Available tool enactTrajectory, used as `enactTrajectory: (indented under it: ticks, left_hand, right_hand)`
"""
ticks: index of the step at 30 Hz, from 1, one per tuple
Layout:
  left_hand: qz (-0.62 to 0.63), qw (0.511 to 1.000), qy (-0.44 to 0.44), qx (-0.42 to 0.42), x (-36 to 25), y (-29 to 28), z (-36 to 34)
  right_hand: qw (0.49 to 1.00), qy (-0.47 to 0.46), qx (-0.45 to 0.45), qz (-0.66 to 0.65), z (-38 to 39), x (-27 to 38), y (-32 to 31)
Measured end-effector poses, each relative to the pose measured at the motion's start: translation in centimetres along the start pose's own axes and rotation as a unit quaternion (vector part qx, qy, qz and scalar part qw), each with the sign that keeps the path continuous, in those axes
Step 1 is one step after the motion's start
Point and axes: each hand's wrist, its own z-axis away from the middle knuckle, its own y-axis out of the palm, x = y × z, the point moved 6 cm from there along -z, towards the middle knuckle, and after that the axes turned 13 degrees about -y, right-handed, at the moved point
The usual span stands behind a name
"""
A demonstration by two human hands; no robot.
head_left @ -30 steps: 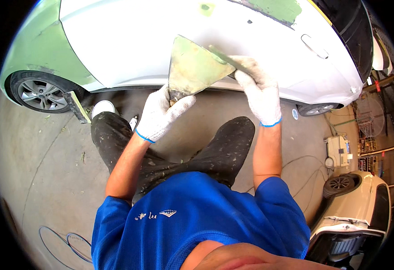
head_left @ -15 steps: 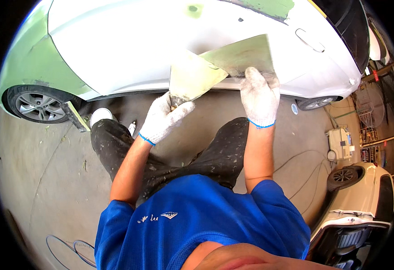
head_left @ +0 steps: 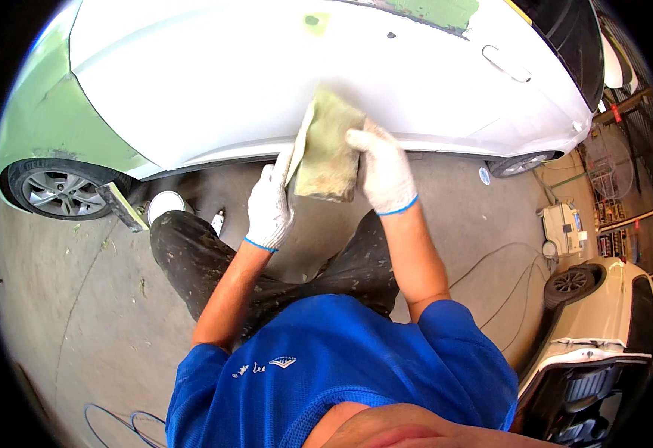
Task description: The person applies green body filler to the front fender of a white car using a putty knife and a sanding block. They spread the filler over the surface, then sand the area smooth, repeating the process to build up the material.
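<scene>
My left hand (head_left: 269,209), in a white knit glove with a blue cuff, is closed on a putty knife (head_left: 303,145). Its pale blade is turned nearly edge-on, and its handle is hidden. My right hand (head_left: 383,170), gloved alike, grips a flat putty spreader (head_left: 329,149) by its right side, thumb on top. Yellow-green filler covers the spreader, with a darker, dirty strip along its lower edge. Blade and spreader meet or overlap at the left; I cannot tell whether they touch. Both are in front of a white car door (head_left: 214,82).
A green-patched fender (head_left: 39,119) and wheel (head_left: 61,188) are at the left. Near my left knee are a white bucket (head_left: 166,204), a long sanding block (head_left: 122,208) and a small bottle (head_left: 218,221). A machine (head_left: 563,229), cables and a second car (head_left: 602,321) stand right.
The putty spreader has swung from pointing up and right to upright, its face toward me, and come left. The putty knife's blade has turned from face-on to nearly edge-on. My hands are closer together.
</scene>
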Motion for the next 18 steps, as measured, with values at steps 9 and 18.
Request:
enactTrajectory:
  ticks: [9,18]
  left_hand:
    - [0.073,0.964,-0.182,0.18,12.9,6.6,7.2]
    - [0.078,0.946,-0.227,0.216,12.9,6.5,8.1]
  right_hand:
    - [0.443,-0.567,0.023,0.694,-10.2,13.2,7.3]
    - [0.276,-0.579,0.064,0.764,-12.9,5.8,3.6]
